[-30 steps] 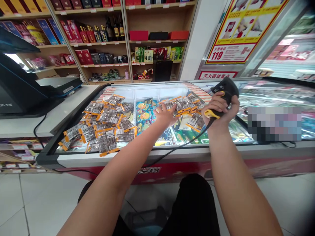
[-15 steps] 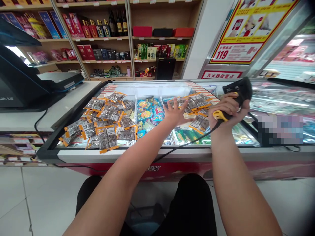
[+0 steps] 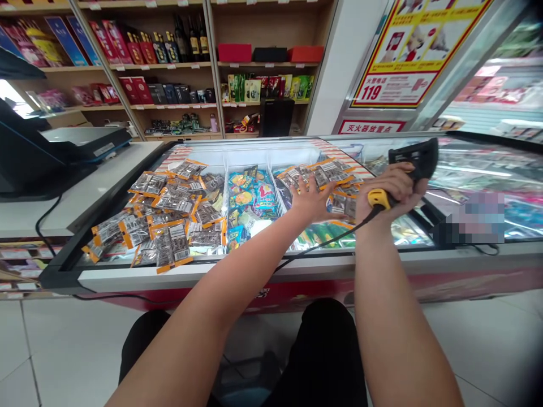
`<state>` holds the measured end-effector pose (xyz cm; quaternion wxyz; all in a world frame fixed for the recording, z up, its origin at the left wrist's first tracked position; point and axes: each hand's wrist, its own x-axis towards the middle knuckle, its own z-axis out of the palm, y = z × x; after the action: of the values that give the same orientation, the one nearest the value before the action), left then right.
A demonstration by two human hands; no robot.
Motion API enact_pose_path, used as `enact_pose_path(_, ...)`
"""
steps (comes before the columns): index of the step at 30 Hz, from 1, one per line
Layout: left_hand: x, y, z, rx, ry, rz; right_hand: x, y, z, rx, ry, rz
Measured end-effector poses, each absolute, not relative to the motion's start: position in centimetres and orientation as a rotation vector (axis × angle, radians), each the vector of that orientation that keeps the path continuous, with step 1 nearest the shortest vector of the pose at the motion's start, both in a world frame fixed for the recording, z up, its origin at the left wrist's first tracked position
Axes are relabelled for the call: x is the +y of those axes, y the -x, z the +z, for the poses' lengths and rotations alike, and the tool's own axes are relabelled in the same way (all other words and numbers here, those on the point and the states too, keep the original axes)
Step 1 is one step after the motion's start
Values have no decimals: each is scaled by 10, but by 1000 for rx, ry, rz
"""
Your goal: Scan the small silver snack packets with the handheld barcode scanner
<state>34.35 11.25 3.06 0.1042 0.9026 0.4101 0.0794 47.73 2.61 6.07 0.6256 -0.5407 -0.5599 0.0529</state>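
My right hand (image 3: 392, 189) is closed round the yellow handle of a black barcode scanner (image 3: 413, 161), held above the glass lid of a chest freezer (image 3: 254, 268). Its black cable runs down over the freezer's front edge. My left hand (image 3: 311, 200) lies flat with fingers spread on a heap of orange-edged snack packets (image 3: 326, 175) on the lid's right part. A larger spread of the same packets (image 3: 163, 212) covers the left part of the lid.
Colourful frozen goods (image 3: 248, 198) show through the glass in the middle. A black till (image 3: 42, 155) stands on a white counter (image 3: 63, 206) at the left. Wooden shelves (image 3: 178, 68) with boxes and bottles line the back wall. A second freezer (image 3: 487, 169) adjoins at the right.
My left hand has shifted right onto the right-hand heap of packets and now lies flat on it. The scanner has moved slightly to the right with my right hand.
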Motion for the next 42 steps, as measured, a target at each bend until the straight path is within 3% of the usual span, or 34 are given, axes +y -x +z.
enact_pose_path(5,146,-362,32,1212,-2652,242,31,-481,59,-1565,1391,110)
enact_pose_path(11,157,-367,34,1277,-2615,366,24,-473,67,-1451,1925,-492)
enact_pose_path(16,146,-339,40,1424,-2558,461,22,-474,62,-1373,1806,-425)
enact_pose_path(21,123,-262,56,1600,-2563,368,24,-474,60,-1365,1901,-364)
enact_pose_path(27,88,-106,69,1926,-2636,336,25,-465,66,-1438,1854,-369)
enact_pose_path(32,88,-19,70,1579,-2819,124,26,-463,65,-1474,1933,-487)
enact_pose_path(34,92,-10,68,1447,-2879,134,32,-463,64,-1483,2130,-746)
enact_pose_path(36,97,-13,65,1379,-2908,145,40,-465,61,-1534,2375,-1284)
enact_pose_path(39,105,-34,59,1318,-2917,157,56,-473,55,-1405,2372,-2681)
enact_pose_path(41,113,-54,56,1293,-2900,167,65,-481,50,-808,1875,-3663)
enact_pose_path(42,117,-64,56,1287,-2882,163,69,-484,49,-384,1544,-3997)
